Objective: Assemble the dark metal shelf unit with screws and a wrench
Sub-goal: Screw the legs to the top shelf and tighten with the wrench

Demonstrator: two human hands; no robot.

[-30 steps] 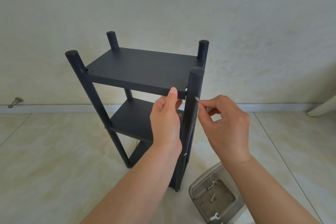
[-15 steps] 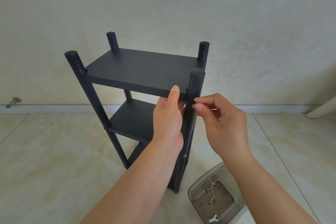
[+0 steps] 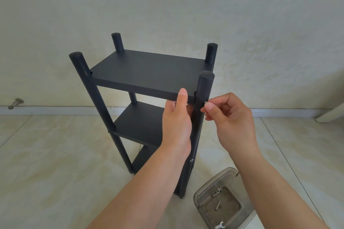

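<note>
- The shelf unit (image 3: 149, 102) stands upright on the tiled floor (image 3: 55, 163) in front of a pale wall, and I judge it stiff but fairly light, likely to rock if pushed near the top, so I would steady it at the top shelf edge next to the joint.
- My left hand (image 3: 176, 121) does just that: thumb up against the front edge of the top shelf (image 3: 149, 72), the other fingers hidden below it, apparently curled under in a hold.
- My right hand (image 3: 230, 117) pinches a small silver screw (image 3: 205, 102) between thumb and forefinger, its tip touching the side of the near right post (image 3: 203, 91) just below shelf level.
- The screw is tiny and smooth, I reckon easy to drop or cross-thread; I would hold it by the head and turn it gently until it bites.
- The unit is matte dark metal: four round posts with capped tops and three flat shelves, the lowest mostly hidden behind my arm.
- A clear plastic container (image 3: 223, 201) on the floor near my right forearm holds loose screws (image 3: 217, 192) and a small wrench (image 3: 219, 226).
</note>
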